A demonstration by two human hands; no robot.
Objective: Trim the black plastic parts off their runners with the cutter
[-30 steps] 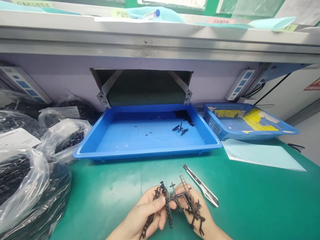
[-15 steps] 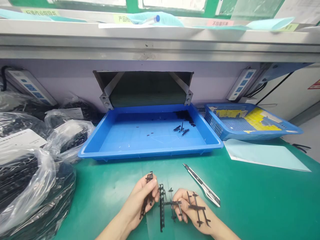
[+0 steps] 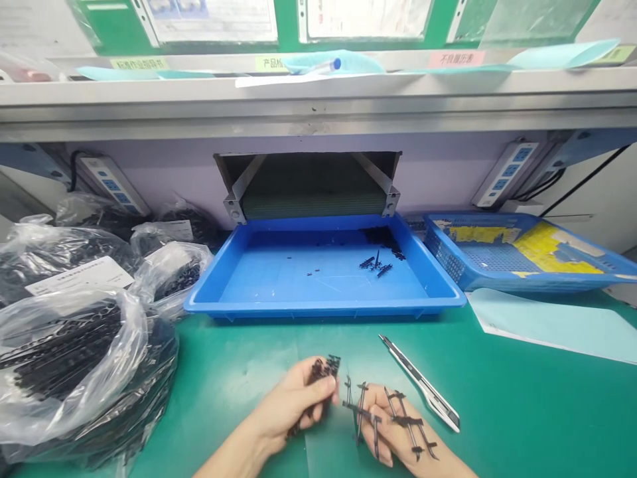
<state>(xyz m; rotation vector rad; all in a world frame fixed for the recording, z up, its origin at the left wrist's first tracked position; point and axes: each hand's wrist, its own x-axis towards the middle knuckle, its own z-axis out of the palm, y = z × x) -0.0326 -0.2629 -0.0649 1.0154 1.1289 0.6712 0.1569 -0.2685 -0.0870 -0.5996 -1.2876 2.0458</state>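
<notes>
My left hand (image 3: pixel 293 408) is closed around a bunch of small black plastic strips (image 3: pixel 329 366), their ends poking out above the thumb and below the fingers. Just to its right, my right hand (image 3: pixel 381 411) has its fingers curled on a black plastic sprue frame (image 3: pixel 408 421) of thin crossed bars. Part of this frame spreads over the back of the hand, and part extends left toward the strips. How the right fingers grip it is partly hidden. A utility knife (image 3: pixel 423 385) lies on the green mat (image 3: pixel 502 411) beyond the right hand.
Ahead stands a blue tray (image 3: pixel 323 308) with small black parts (image 3: pixel 381 267), below a conveyor opening (image 3: pixel 313 192). Clear bags of black parts (image 3: pixel 84 378) crowd the left. A blue basket (image 3: pixel 448 262) and a pale blue sheet (image 3: pixel 552 322) are at right.
The long black strip that stuck out between my hands now seems gathered into the left hand's bunch, apart from the right hand's frame. The whole view has shifted, with the scene moving right.
</notes>
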